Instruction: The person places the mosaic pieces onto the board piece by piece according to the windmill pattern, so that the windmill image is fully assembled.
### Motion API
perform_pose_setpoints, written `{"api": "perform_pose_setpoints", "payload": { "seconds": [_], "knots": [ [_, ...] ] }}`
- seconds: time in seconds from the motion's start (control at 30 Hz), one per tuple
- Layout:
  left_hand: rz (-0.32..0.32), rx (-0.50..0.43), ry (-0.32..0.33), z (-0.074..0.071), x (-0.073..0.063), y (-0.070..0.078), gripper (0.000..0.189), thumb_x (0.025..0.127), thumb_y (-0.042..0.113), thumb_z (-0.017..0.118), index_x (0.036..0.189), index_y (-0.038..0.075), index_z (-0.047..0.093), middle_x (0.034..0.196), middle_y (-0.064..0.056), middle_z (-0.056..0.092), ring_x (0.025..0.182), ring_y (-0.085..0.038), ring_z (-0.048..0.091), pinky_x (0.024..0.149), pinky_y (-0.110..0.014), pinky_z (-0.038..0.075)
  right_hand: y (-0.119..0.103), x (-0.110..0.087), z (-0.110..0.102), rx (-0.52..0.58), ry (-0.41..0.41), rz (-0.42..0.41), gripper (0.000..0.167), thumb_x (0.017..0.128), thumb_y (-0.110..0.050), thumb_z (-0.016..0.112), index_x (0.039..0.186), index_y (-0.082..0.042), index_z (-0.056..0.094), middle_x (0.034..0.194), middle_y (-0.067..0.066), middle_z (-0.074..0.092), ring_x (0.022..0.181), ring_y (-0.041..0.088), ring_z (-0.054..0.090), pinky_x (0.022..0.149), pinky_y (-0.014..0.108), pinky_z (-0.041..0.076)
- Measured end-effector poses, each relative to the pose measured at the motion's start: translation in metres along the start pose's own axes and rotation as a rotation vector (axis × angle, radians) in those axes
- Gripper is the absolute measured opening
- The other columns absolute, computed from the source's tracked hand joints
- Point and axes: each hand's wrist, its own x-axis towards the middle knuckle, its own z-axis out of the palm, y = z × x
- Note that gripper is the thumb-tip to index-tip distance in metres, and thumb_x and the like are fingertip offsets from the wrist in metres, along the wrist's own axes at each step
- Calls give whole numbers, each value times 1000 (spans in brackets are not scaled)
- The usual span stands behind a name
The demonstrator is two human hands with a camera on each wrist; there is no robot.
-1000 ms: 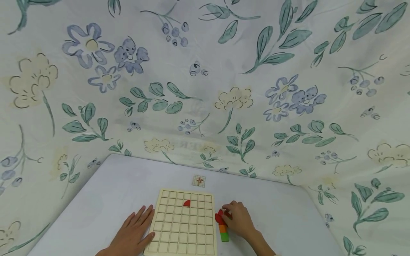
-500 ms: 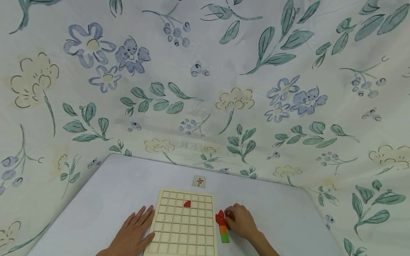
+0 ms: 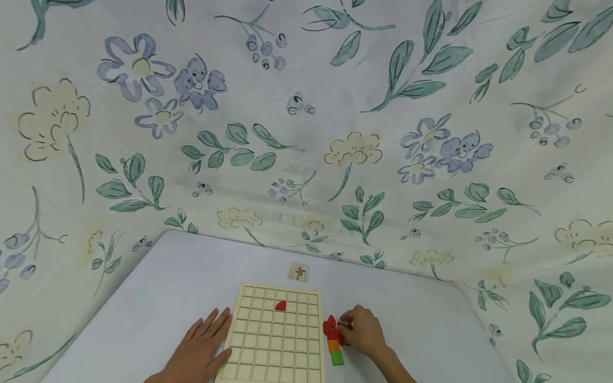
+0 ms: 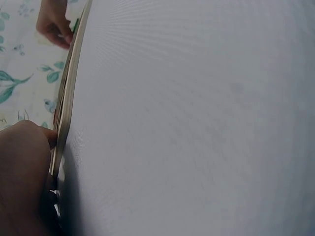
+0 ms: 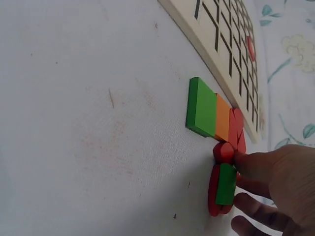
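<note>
My left hand (image 3: 197, 346) lies with straight fingers along the left edge of a pale wooden grid board (image 3: 273, 342). A red quarter-round block (image 3: 281, 306) sits in one of the board's upper cells. To the right of the board my right hand (image 3: 365, 332) pinches a red block among several small red blocks (image 3: 329, 325), partly hidden by its fingers. Below these, an orange block (image 3: 333, 346) and a green square block (image 3: 337, 358) continue the row. In the right wrist view a green block (image 5: 226, 184) lies on red ones beside the fingertips.
A small card (image 3: 299, 272) with a pinwheel picture on a grid lies behind the board. The white table (image 3: 407, 314) reaches back to a floral cloth (image 3: 287, 159) that hangs behind and around it.
My right hand has shifted slightly to the right, its fingers staying at the red blocks. The left hand and the board keep their places.
</note>
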Motion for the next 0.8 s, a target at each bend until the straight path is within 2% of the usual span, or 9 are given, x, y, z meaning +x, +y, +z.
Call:
{"api": "perform_pose_setpoints", "payload": {
  "seconds": [0.17, 0.3, 0.4, 0.53, 0.63, 0.7, 0.8],
  "knots": [
    [57, 64, 50, 4, -2, -4, 67, 95, 41, 62, 145, -1, 46, 151, -15, 41, 147, -18, 14, 111, -23, -13, 1, -1, 0, 10, -22, 33, 5, 83, -16, 80, 85, -13, 78, 73, -6, 51, 71, 14, 45, 62, 28, 40],
    [96, 122, 67, 7, -3, -8, 70, 96, 42, 59, 150, 2, 39, 155, -11, 36, 148, -14, 4, 112, -25, -13, 3, -1, 3, 14, -11, 27, 7, 82, -15, 81, 82, -14, 74, 72, -6, 52, 70, 13, 46, 62, 28, 43],
    [76, 90, 56, 6, -2, -7, 69, 96, 41, 60, 149, 1, 41, 154, -12, 37, 148, -15, 7, 111, -24, -13, 1, -1, 4, 15, 8, 10, 12, 81, -13, 82, 83, -16, 70, 71, -8, 54, 69, 13, 46, 63, 28, 44],
    [-2, -7, -3, 1, 0, -1, 67, 95, 41, 61, 144, -3, 46, 152, -16, 39, 146, -24, 20, 109, -22, -13, -2, -1, 6, 32, 13, 19, 14, 80, -12, 82, 86, -16, 70, 73, -9, 56, 69, 13, 46, 63, 28, 43],
    [-39, -49, -40, -2, 2, 2, 67, 95, 40, 61, 144, -3, 46, 153, -15, 37, 144, -31, 25, 108, -21, -14, -3, 0, 5, 88, 7, 37, 13, 81, -10, 81, 90, -13, 71, 75, -8, 59, 69, 14, 48, 63, 27, 45],
    [-36, -54, -38, -2, 1, 2, 67, 95, 39, 62, 144, -3, 46, 153, -15, 37, 143, -31, 25, 108, -20, -14, -3, 2, 4, 127, 8, 29, 14, 82, -8, 79, 95, -10, 73, 79, -6, 61, 71, 14, 50, 64, 26, 48],
    [-1, -30, -1, -1, 0, 1, 65, 94, 38, 63, 142, -3, 48, 152, -16, 39, 146, -25, 21, 109, -20, -14, -2, 5, 1, 190, 15, -5, 15, 84, -3, 75, 99, -5, 74, 83, -4, 64, 73, 13, 54, 66, 26, 51]
  ]
}}
